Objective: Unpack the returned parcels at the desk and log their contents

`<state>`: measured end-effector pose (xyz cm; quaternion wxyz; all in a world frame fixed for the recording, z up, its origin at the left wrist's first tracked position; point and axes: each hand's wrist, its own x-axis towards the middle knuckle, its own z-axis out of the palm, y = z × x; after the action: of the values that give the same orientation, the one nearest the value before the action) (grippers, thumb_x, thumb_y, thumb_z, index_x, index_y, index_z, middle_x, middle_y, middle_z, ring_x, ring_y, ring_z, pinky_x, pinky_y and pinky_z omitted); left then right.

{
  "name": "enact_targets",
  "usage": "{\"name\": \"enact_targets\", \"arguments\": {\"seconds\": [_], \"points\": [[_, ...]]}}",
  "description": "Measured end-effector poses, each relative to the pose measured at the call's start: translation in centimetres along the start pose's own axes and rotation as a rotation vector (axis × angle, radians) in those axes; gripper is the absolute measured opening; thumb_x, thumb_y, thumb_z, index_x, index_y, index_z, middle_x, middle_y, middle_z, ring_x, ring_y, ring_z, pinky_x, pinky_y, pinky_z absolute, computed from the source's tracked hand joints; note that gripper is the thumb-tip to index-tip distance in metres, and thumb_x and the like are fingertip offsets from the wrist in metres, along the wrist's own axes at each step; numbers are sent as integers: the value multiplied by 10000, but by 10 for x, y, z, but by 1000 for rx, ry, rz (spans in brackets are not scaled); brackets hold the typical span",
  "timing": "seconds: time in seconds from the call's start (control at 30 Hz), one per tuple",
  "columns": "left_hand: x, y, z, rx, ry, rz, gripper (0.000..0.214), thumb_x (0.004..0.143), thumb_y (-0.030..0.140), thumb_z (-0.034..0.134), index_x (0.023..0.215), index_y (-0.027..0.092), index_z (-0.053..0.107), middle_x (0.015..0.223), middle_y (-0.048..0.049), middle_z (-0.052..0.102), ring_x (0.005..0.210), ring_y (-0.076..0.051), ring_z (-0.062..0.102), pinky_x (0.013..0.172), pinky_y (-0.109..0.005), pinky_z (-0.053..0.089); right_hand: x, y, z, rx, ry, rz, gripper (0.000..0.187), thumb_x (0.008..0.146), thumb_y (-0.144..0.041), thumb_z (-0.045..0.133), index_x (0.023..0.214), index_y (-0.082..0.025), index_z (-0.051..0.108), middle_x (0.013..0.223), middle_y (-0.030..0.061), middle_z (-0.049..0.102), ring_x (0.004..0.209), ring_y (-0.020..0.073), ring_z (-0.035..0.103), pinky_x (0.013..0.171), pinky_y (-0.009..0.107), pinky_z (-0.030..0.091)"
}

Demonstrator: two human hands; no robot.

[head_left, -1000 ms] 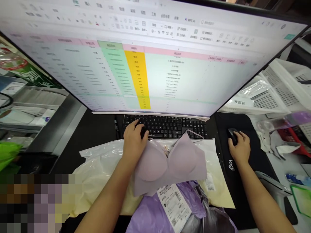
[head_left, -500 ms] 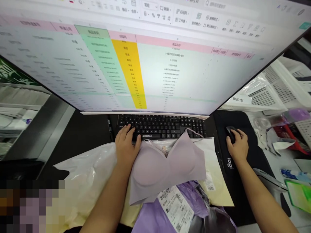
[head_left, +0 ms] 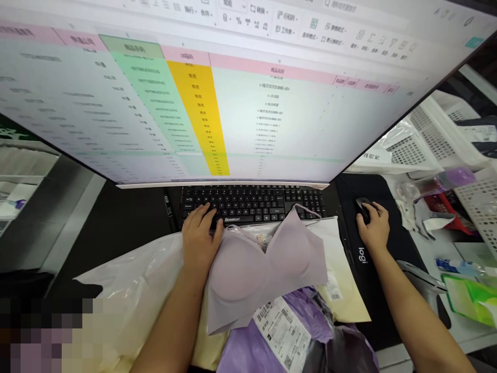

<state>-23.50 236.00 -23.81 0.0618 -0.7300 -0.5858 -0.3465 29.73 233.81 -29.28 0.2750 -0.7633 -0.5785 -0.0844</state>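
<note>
- The person's left hand is palm down and loosely spread, holding nothing, its fingers over the left end of a black keyboard; whether a key is pressed, I cannot tell.
- The right hand curls around a black mouse, gripping it on a dark mouse pad printed "logi".
- The keyboard lies just below a large monitor, which shows a spreadsheet—pink headings, a green column and a bright yellow one beside it.
- A lilac bra lies cups up between the forearms, one strap reaching over the keyboard's lower right.
- Under it spreads a white and pale yellow plastic bag; nearest the viewer is a crumpled purple bag with a printed label.
- A dark pen-like stick lies just left of the keyboard.
- Beyond the mouse, at right: white perforated baskets, a clear bottle with a purple cap—lying on its side—and a green-edged box.
</note>
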Motion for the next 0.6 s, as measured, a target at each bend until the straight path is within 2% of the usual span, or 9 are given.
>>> {"name": "enact_targets", "arguments": {"seconds": [0.6], "points": [[4, -3, 3, 22, 23, 37, 248, 946, 255, 548, 1127, 130, 662, 1250, -180, 666, 1196, -318, 599, 1054, -523, 478, 1, -8, -4, 17, -17, 48, 461, 871, -396, 535, 1294, -228, 606, 1395, 140, 481, 1228, 309, 543, 1022, 487, 486]]}}
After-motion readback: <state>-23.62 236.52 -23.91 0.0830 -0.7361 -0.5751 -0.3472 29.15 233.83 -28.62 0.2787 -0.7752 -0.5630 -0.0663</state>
